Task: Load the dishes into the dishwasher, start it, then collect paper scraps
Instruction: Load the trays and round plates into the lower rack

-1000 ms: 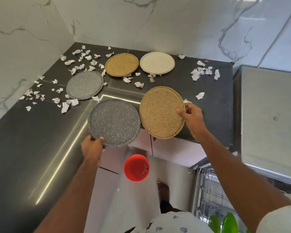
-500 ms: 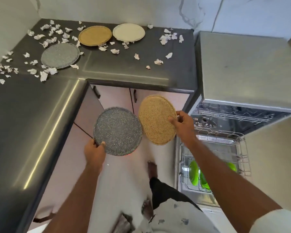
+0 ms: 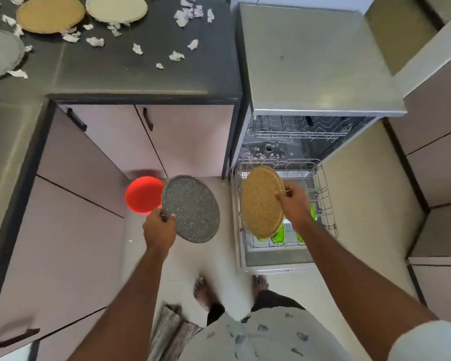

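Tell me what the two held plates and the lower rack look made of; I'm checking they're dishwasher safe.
Grey plate: matte, speckled like stone-look melamine or coated ceramic; cannot tell which. Tan plate: grainy, dull surface, perhaps fibre-composite or speckled plastic, uncertain. Lower rack: thin pale wire grid, likely coated metal.

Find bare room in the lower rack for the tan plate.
Free: the lower rack's rear, between its back rim and the green dishes. Crowded: the front, where those dishes stand. The right hand holds the tan plate above.
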A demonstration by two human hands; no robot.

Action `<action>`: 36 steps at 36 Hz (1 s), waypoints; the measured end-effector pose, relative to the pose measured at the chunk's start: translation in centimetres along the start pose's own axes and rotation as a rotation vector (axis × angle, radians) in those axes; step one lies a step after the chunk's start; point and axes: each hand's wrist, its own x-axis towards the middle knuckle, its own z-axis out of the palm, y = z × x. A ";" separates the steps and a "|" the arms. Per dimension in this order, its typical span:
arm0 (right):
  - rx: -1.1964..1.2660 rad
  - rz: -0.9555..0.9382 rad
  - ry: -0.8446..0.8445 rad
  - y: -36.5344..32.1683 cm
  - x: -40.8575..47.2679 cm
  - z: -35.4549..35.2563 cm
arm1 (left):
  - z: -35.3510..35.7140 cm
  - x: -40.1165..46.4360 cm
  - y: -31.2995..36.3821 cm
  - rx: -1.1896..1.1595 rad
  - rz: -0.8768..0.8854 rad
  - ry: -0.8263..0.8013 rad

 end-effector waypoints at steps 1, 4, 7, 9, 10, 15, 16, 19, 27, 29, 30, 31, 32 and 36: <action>-0.002 0.024 0.030 0.7 0.2 -0.6 | 0.8 -0.3 0.2 0.013 0.001 -0.021; -0.019 0.106 0.103 3.1 0.8 -2.6 | 3.2 -1.3 0.9 0.045 0.006 -0.070; -0.027 0.178 0.140 5.7 2.0 -4.4 | 5.9 -2.3 1.9 0.093 0.014 -0.108; -0.032 0.217 0.152 7.0 2.9 -5.7 | 7.8 -3.0 2.6 0.117 0.016 -0.130; -0.032 0.231 0.159 7.6 3.4 -6.3 | 8.7 -3.4 3.0 0.126 0.012 -0.140; 0.010 0.253 0.139 9.7 6.6 -8.8 | 13.9 -4.9 5.3 0.173 -0.008 -0.144; 0.008 0.252 0.124 10.1 7.5 -9.3 | 15.1 -5.1 5.9 0.185 -0.017 -0.135; -0.018 0.259 0.083 11.1 10.2 -10.4 | 18.6 -5.4 7.6 0.218 -0.038 -0.114; -0.004 0.188 -0.025 14.9 18.0 -9.4 | 27.8 -1.7 10.5 0.270 -0.026 -0.061; -0.021 0.172 -0.056 15.8 19.8 -8.5 | 29.9 -0.2 10.5 0.273 -0.018 -0.058; -0.033 0.164 -0.064 16.3 20.6 -7.9 | 31.1 0.7 10.4 0.273 -0.015 -0.061; -0.051 0.154 -0.065 16.8 21.5 -7.4 | 32.4 1.7 10.1 0.274 -0.016 -0.065; -0.065 0.143 -0.061 17.3 22.2 -6.8 | 33.6 2.7 9.7 0.276 -0.018 -0.069; -0.059 0.135 -0.050 19.2 24.9 -4.8 | 38.2 6.5 8.0 0.277 -0.028 -0.089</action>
